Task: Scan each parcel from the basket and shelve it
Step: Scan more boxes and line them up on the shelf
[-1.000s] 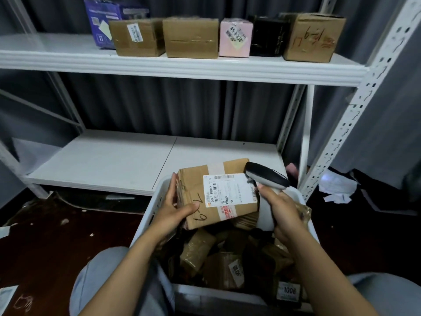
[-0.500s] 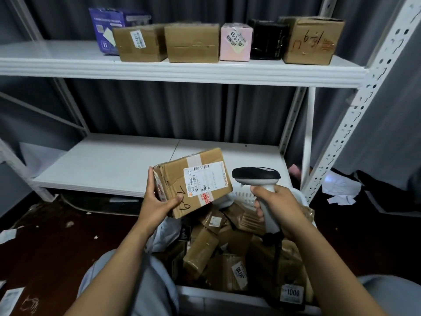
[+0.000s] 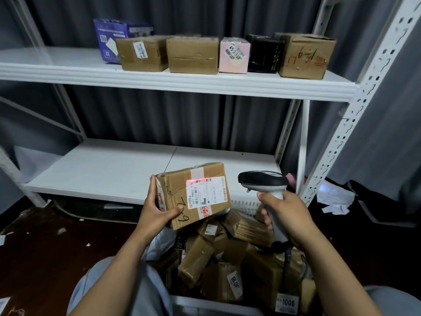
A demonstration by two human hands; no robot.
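The cardboard parcel [image 3: 192, 197] is held tilted just above the basket [image 3: 246, 202], which is heaped with further parcels. It is gripped at its left end by the left hand [image 3: 157, 213], thumb laid across the face and fingers curled behind. The handle of the barcode scanner [image 3: 262, 182] is clasped by the right hand [image 3: 284, 215], fingers wrapped round it. A red scan line [image 3: 200, 180] is now cast across the top of the shipping label [image 3: 207, 192], where none was seen half a second ago. The scan is judged to be under way. Shelving is not yet done; a row of boxes is already carried by the upper shelf [image 3: 159, 82].
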